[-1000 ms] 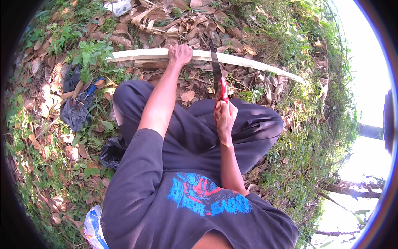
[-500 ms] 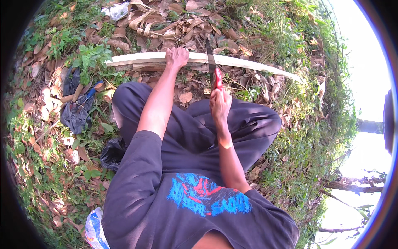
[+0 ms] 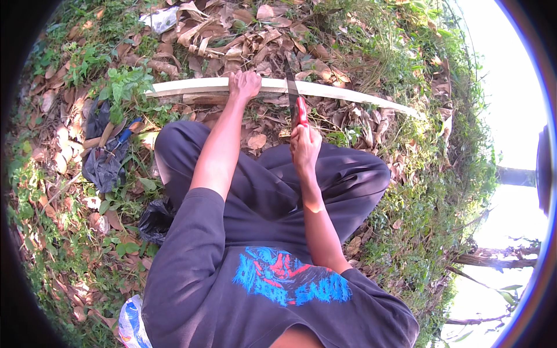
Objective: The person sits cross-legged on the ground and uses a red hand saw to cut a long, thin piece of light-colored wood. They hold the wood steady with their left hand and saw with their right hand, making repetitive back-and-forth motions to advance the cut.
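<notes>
A long pale strip of wood (image 3: 342, 93) lies crosswise in front of my folded legs, bent by the lens. My left hand (image 3: 244, 85) is closed over it, left of its middle. In my right hand (image 3: 306, 145) is the red handle of a hand saw (image 3: 292, 80), whose dark blade points away from me and crosses the strip just right of my left hand. Whether the teeth have cut into the wood is too small to tell. Under the strip, a brown piece of wood (image 3: 204, 98) shows between the leaves.
At my left, wooden-handled tools (image 3: 107, 134) and a blue-handled tool (image 3: 126, 134) rest on a black plastic bag (image 3: 105, 168). Another black bag (image 3: 155, 221) sits beside my left knee. A white-and-blue bag (image 3: 133, 322) is near my hip. Dry leaves (image 3: 255, 43) and grass cover the ground.
The saw and my right hand have moved slightly toward me. My left hand keeps its hold on the strip. The whole view has shifted a little.
</notes>
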### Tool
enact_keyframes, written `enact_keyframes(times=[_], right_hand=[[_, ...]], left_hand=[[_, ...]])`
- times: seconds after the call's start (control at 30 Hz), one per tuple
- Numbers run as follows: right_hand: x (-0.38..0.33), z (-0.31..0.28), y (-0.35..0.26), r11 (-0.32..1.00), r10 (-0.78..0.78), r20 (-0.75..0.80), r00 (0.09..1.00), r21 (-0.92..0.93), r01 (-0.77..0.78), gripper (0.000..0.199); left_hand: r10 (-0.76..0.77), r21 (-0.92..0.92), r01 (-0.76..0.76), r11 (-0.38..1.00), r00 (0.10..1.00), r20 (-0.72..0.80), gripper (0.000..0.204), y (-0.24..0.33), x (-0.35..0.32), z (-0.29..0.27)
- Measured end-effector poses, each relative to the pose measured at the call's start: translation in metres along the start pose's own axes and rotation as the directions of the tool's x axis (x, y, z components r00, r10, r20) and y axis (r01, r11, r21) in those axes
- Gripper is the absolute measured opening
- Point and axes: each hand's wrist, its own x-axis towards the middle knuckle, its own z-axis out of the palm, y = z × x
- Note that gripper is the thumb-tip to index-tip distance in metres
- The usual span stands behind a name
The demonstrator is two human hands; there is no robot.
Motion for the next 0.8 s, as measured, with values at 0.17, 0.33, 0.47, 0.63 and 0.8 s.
enact_keyframes(times=[0.17, 0.33, 0.47, 0.63, 0.8], right_hand=[[-0.085, -0.023, -0.015, 0.987, 0.042, 0.012, 0.999, 0.156, -0.043, 0.03], [-0.042, -0.011, -0.014, 0.992, 0.034, 0.007, 0.999, 0.119, -0.035, 0.027], [0.022, -0.003, 0.013, 0.998, -0.069, 0.006, 0.998, -0.009, 0.069, 0.03], [-0.043, -0.014, -0.004, 0.993, 0.049, 0.053, 0.997, 0.103, -0.055, 0.031], [-0.098, -0.023, -0.009, 0.989, 0.048, 0.075, 0.996, 0.135, -0.058, 0.028]], left_hand=[[-0.036, -0.029, 0.034, 0.999, 0.999, -0.041, 0.039, -0.005, -0.004, 0.003], [-0.027, -0.031, 0.025, 0.999, 0.998, -0.052, 0.04, -0.007, 0.0, 0.004], [0.018, -0.024, -0.019, 1.0, 0.998, -0.057, 0.038, -0.005, 0.007, 0.008], [-0.069, -0.063, 0.069, 0.996, 0.998, -0.005, 0.042, -0.007, 0.004, 0.007], [-0.029, -0.079, 0.021, 0.997, 0.995, -0.1, 0.04, -0.012, 0.0, 0.01]])
